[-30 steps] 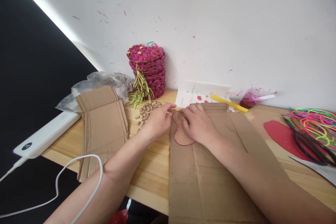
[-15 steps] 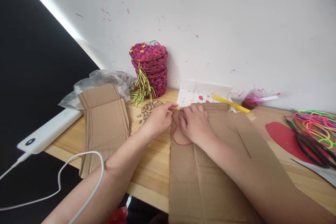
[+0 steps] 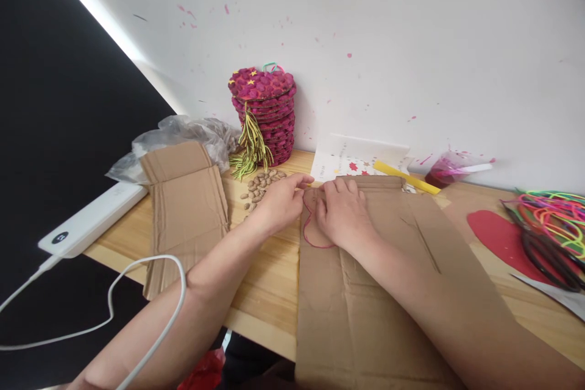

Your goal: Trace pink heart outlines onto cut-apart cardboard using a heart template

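A large brown cardboard sheet [image 3: 375,329] lies on the wooden table, partly under my right forearm. Near its far left corner a rounded, lobed outline is drawn on it in purple-red, partly covered by my right hand. My left hand [image 3: 284,200] is at that corner, fingers curled and index stretched forward, pinching the sheet's edge; the fingertips are partly hidden. Lying flat on the sheet, my right hand [image 3: 343,210] presses over the outline with its fingers extended. Small tan shells [image 3: 260,186] are scattered just beyond my left hand.
A magenta, bumpy lantern-like craft [image 3: 262,116] with a tassel stands by the wall. Left are a cardboard piece [image 3: 187,195], plastic bag [image 3: 183,137], white power strip [image 3: 95,216] and cable. Right are a yellow strip [image 3: 406,178], cup [image 3: 445,172], red sheet [image 3: 500,241], scissors [image 3: 543,256], bright cords [image 3: 555,213].
The view has shifted slightly, so the scene sits a little higher and to the right. Both hands keep nearly the same place on the cardboard sheet.
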`<state>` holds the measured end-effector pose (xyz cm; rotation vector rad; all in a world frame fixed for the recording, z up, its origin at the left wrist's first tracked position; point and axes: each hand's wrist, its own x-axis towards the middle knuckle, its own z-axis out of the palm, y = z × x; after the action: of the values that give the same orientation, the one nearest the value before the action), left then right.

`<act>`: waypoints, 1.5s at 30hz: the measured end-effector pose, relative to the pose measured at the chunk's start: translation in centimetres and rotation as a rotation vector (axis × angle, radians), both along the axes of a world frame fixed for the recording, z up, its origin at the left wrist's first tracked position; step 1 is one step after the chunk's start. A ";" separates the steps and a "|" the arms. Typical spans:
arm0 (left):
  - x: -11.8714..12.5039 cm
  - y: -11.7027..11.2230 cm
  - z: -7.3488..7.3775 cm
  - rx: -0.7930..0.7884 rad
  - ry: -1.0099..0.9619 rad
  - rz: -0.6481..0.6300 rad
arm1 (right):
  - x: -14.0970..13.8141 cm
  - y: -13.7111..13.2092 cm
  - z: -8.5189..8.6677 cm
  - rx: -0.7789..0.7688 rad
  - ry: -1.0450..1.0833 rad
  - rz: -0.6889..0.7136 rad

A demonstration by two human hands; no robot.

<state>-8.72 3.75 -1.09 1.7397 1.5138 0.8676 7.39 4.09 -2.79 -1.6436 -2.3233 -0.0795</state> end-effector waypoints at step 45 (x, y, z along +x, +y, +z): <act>1.2 -1.3 0.2 0.098 0.168 -0.143 | 2.4 -0.6 -0.1 0.004 0.076 0.031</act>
<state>-7.48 2.43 -0.85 2.0088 1.4513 0.7493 9.83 3.47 -2.94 -1.5802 -2.2889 -0.0151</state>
